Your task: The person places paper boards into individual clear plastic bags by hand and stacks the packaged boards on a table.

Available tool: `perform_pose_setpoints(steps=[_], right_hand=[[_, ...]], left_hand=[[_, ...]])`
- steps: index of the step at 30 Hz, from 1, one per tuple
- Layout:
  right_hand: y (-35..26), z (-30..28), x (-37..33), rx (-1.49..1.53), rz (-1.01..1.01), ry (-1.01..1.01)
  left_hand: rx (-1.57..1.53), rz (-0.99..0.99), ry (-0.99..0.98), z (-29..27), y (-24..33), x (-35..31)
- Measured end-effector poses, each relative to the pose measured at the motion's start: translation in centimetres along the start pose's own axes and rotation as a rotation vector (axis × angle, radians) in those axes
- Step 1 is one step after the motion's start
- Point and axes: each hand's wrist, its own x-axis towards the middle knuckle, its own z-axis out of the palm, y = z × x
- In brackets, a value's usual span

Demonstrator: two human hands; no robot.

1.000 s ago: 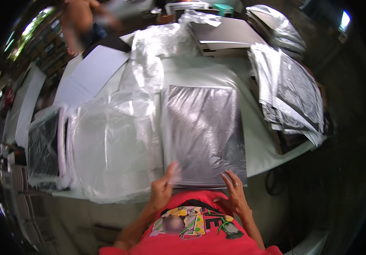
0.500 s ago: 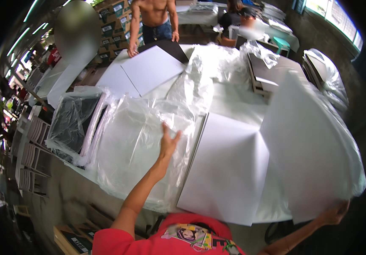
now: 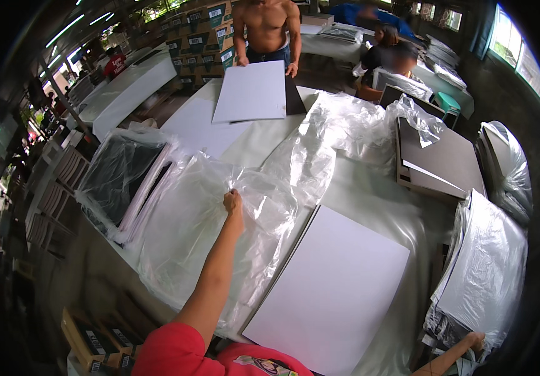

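Observation:
My left hand [image 3: 233, 202], arm stretched forward, is closed with its fingertips pinching a clear plastic bag [image 3: 182, 232] that lies spread and wrinkled on the table. Beside the bag, to the right, a large white sheet [image 3: 339, 282] rests flat on a thin stack whose dark edge shows along its left side. Far to the right, my right hand [image 3: 474, 341] is curled at the lower edge of a stack covered in shiny plastic film [image 3: 486, 263]. Its fingers are partly hidden, and they seem to grip the film there.
Across the table a person [image 3: 269, 34] holds a white board [image 3: 251, 93] upright. Dark boards [image 3: 439, 153] lie at the right back, near another bagged stack [image 3: 505, 163]. Plastic-wrapped frames [image 3: 123, 182] stand at the left. Cartons [image 3: 98, 341] sit on the floor lower left.
The large white sheet raised in my right hand is no longer held up; that hand is now at the film-covered stack. My left hand has gone from spread to pinching. The person opposite has lifted a board.

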Motion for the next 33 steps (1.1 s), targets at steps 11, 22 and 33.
perform_pose_setpoints(steps=[11, 22, 33], right_hand=[[-4.3, -1.9, -0.7, -0.070, 0.007, -0.024], [-16.4, -9.1, -16.6, 1.009, -0.930, 0.439], [-29.9, -29.7, -69.4, 1.262, -1.950, -0.862]], left_hand=[[-1.214, 0.097, -0.187, -3.0, -2.8, 0.0], [-1.265, -0.067, -0.335, -4.5, -4.7, -1.1], [-0.940, -0.020, -0.433, -9.4, -2.8, -7.5]])
